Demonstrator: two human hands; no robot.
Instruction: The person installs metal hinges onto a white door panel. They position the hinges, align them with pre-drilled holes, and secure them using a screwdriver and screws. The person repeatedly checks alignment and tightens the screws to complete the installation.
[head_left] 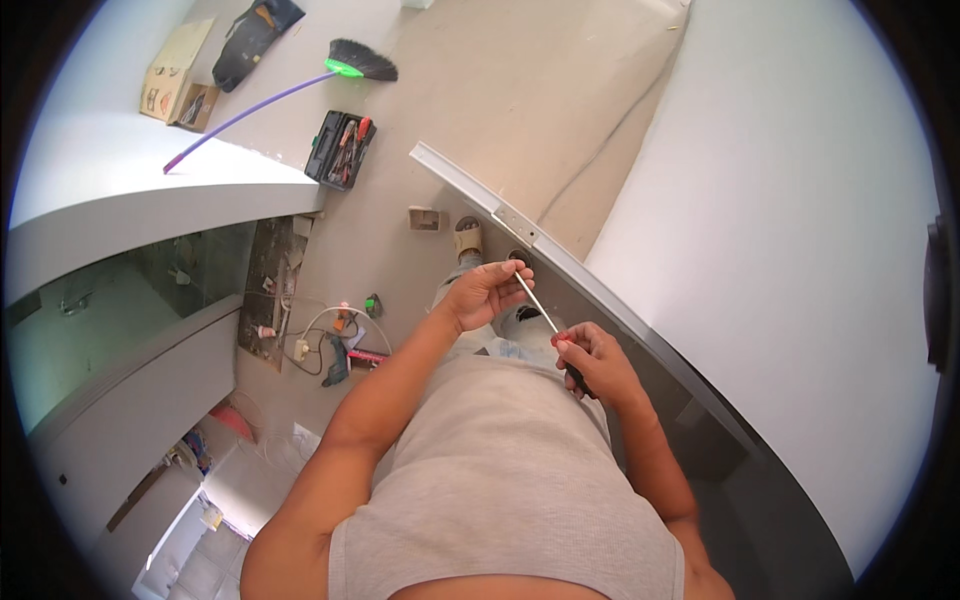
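Note:
My right hand (598, 362) is closed round the red and black handle of a screwdriver (538, 303) in front of my waist. The metal shaft slants up and away to the left. At its tip my left hand (490, 293) is held in a pinch, thumb and forefinger together. Whatever those fingertips hold, if anything, is too small to make out. Just beyond both hands runs the pale edge of a door-like panel (570, 265). A metal plate with holes (516, 226) sits on that edge, apart from the screwdriver.
On the floor ahead lie an open toolbox (340, 150), a small box (424, 218) and a broom (360, 62). Left of my legs are a power tool (337, 362) and loose cables (325, 312). A large white surface (780, 220) fills the right side.

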